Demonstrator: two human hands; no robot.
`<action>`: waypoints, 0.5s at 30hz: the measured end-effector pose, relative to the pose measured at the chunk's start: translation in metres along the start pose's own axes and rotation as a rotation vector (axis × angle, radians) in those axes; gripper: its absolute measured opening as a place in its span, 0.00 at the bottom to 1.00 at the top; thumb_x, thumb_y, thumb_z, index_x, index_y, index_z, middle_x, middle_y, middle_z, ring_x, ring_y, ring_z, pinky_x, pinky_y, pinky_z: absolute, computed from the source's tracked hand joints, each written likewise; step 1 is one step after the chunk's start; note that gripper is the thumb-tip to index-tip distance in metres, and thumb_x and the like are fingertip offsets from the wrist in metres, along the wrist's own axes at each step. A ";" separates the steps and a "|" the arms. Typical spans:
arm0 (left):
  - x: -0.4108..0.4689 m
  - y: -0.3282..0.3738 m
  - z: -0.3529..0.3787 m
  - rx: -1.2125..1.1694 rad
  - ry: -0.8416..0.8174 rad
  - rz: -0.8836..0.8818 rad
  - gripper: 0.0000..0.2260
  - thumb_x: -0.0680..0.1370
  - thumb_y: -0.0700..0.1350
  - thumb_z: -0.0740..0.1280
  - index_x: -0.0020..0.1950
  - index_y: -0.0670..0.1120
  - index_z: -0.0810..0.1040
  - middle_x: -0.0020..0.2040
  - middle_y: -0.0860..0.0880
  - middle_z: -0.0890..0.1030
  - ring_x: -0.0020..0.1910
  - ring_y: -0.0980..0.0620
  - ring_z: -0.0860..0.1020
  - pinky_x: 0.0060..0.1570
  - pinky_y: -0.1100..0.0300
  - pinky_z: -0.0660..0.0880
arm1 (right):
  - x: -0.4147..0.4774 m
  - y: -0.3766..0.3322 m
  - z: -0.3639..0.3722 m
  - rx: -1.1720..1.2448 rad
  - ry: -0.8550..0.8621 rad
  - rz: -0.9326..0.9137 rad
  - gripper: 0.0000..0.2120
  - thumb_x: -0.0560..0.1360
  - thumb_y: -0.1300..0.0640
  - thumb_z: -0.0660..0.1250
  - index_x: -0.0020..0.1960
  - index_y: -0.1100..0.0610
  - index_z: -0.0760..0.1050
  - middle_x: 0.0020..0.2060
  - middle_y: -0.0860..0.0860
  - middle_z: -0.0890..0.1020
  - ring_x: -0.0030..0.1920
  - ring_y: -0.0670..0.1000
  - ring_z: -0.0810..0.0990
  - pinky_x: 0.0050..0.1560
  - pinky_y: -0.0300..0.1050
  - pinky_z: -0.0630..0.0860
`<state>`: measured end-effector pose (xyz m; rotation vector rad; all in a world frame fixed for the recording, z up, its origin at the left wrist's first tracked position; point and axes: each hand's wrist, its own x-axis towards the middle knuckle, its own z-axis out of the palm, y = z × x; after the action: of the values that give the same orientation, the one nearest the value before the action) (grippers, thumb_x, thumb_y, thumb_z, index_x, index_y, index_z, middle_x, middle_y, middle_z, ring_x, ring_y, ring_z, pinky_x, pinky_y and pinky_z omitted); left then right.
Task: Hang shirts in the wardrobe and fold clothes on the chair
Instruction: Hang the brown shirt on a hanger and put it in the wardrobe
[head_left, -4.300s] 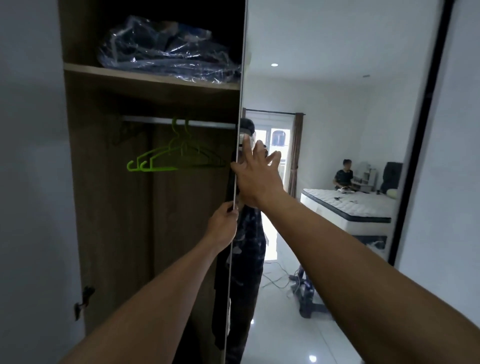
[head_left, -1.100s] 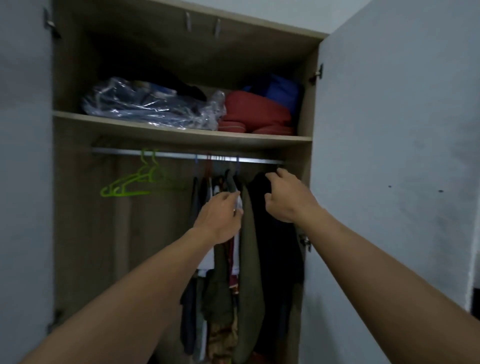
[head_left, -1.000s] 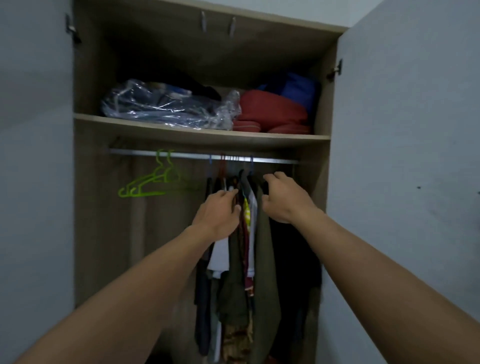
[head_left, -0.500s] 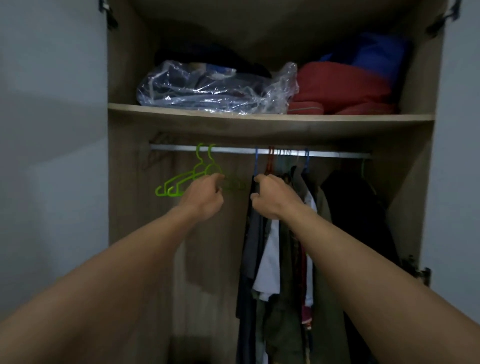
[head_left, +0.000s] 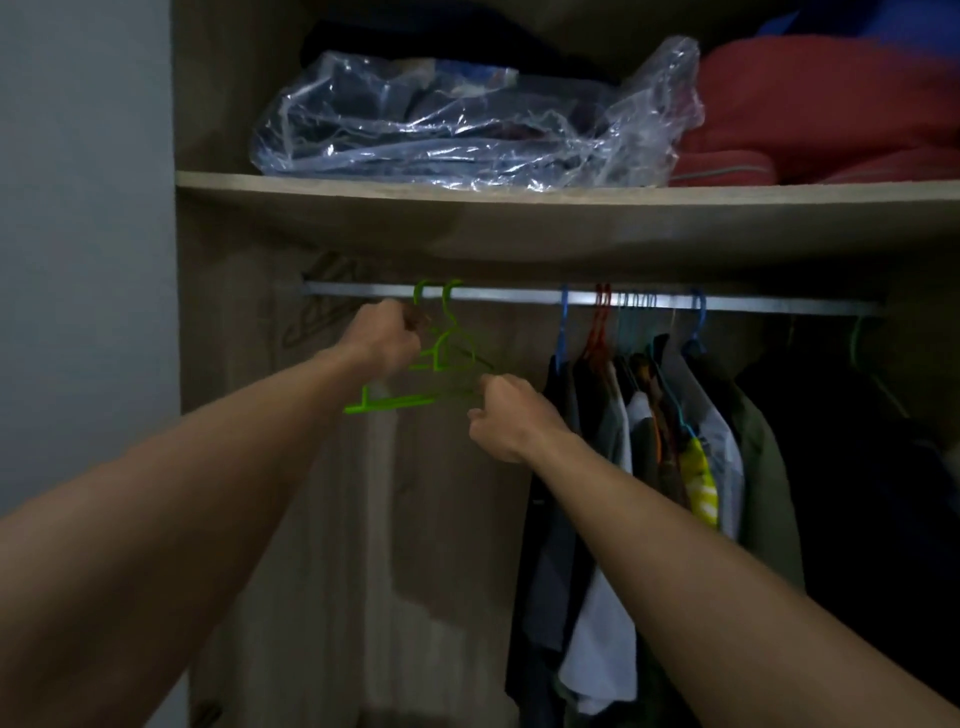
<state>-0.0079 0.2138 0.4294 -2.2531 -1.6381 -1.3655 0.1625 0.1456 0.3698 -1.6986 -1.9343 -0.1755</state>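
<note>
Green hangers (head_left: 448, 345), two on rail (head_left: 519, 296), left hand (head_left: 384, 338) fingers gripping them, right hand (head_left: 511, 418) pinching one

Grip of right hand (head_left: 506, 415) on green hangers (head_left: 448, 354) unclear — hidden behind knuckles. Right edge cuts off red bundle (head_left: 831, 104); far-right garments (head_left: 862, 447) lost in shadow.

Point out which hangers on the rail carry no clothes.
The two green hangers at the rail's left end, by the left hand. They hang bare; the other hangers to their right all carry garments.
</note>
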 end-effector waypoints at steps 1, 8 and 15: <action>0.008 -0.004 0.001 0.004 0.003 -0.007 0.12 0.78 0.45 0.65 0.57 0.44 0.84 0.59 0.41 0.83 0.62 0.40 0.78 0.54 0.54 0.74 | 0.008 -0.002 0.007 0.015 -0.001 0.012 0.18 0.76 0.54 0.63 0.64 0.58 0.76 0.64 0.59 0.78 0.64 0.62 0.78 0.60 0.51 0.78; 0.062 -0.014 0.011 0.048 -0.157 0.020 0.18 0.74 0.51 0.66 0.58 0.42 0.83 0.59 0.40 0.83 0.59 0.41 0.80 0.59 0.51 0.76 | 0.069 -0.024 0.053 0.309 0.032 0.137 0.14 0.76 0.54 0.65 0.57 0.58 0.81 0.58 0.59 0.83 0.61 0.61 0.80 0.52 0.43 0.76; 0.110 -0.025 0.033 -0.003 -0.222 0.033 0.08 0.75 0.40 0.69 0.47 0.36 0.84 0.41 0.42 0.86 0.34 0.49 0.84 0.34 0.57 0.82 | 0.116 -0.041 0.083 0.654 0.117 0.239 0.14 0.77 0.53 0.69 0.57 0.60 0.83 0.52 0.55 0.85 0.51 0.54 0.82 0.47 0.42 0.75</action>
<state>-0.0005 0.3233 0.4707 -2.4999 -1.6499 -1.1464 0.0922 0.2764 0.3669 -1.4087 -1.4609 0.3985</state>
